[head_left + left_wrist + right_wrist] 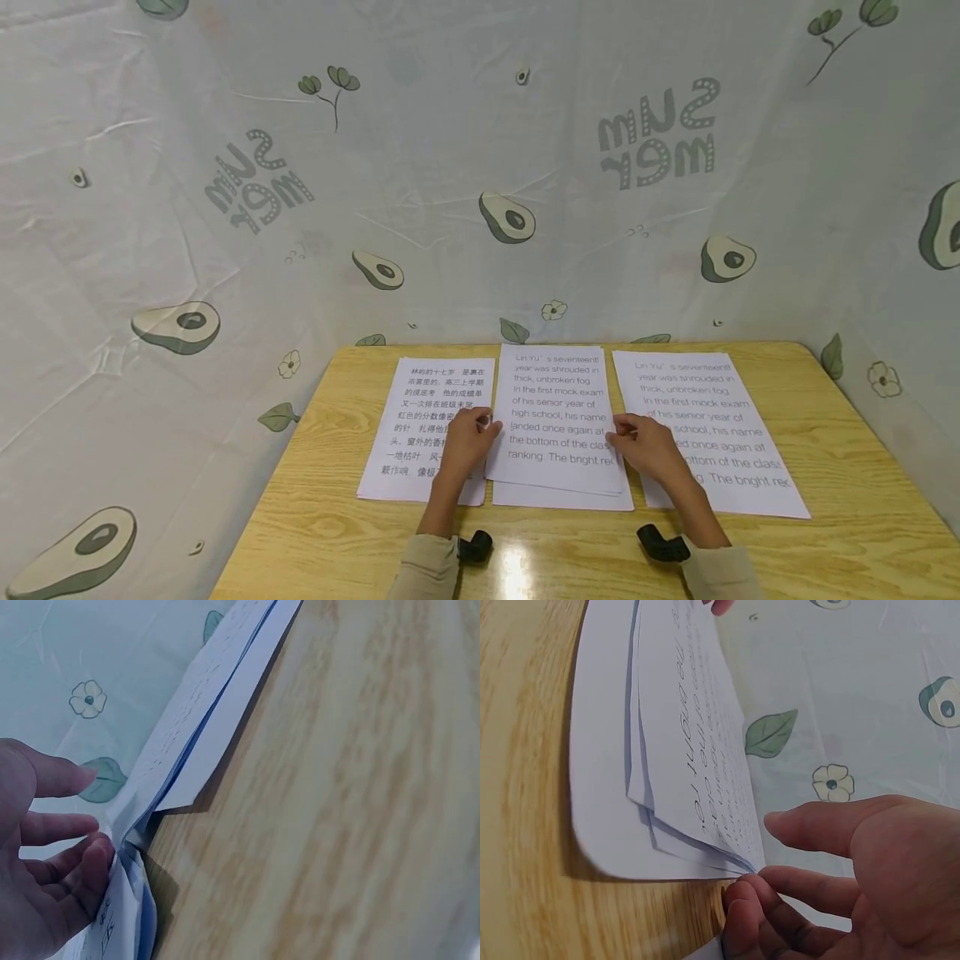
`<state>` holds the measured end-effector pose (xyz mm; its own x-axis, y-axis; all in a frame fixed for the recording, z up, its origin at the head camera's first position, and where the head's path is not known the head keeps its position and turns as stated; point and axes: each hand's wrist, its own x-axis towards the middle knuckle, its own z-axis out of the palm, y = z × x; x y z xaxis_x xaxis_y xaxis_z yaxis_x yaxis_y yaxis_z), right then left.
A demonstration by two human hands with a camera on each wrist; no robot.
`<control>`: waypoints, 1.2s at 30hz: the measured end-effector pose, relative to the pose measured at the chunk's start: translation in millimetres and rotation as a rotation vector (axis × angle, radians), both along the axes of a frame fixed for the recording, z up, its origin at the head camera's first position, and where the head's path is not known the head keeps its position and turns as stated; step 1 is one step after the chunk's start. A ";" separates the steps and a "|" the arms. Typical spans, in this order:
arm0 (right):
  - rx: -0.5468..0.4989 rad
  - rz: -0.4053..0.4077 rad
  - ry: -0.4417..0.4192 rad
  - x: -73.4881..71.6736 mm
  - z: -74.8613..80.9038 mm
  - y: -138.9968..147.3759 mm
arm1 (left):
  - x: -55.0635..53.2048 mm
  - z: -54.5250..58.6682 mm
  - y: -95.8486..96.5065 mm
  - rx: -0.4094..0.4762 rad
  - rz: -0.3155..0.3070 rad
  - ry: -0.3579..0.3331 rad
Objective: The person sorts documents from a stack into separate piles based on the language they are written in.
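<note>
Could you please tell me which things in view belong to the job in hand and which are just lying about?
Job in hand:
- middle English-text sheets, held at their side edges by the left hand and right hand
- probably Chinese-text sheets and right-side English-text sheets

Just there:
- wooden table
- avocado-print cloth behind
</note>
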<state>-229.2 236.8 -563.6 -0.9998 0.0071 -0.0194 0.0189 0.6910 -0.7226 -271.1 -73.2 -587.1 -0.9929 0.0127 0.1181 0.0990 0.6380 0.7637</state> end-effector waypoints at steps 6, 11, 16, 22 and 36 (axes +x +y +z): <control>0.009 -0.003 0.003 -1.1 -4.2 -1.0 | 2.7 2.0 1.5 -0.054 -0.028 0.035; 0.022 0.006 0.024 -2.0 -4.0 -2.0 | 4.4 4.1 4.0 -0.064 -0.031 0.047; 0.028 0.013 0.049 -0.4 -2.4 -3.4 | 4.9 6.1 5.8 -0.037 -0.026 0.042; -0.030 0.014 0.066 1.6 0.7 -6.6 | 6.3 9.5 8.6 0.016 -0.030 0.038; -0.128 -0.035 0.115 3.4 5.8 0.4 | 8.0 13.0 8.9 0.124 -0.021 0.054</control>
<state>-225.7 237.1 -557.8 -0.9947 0.0471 0.0917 -0.0460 0.5932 -0.8037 -263.1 -64.3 -574.1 -0.9847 0.0150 0.1738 0.1546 0.5363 0.8297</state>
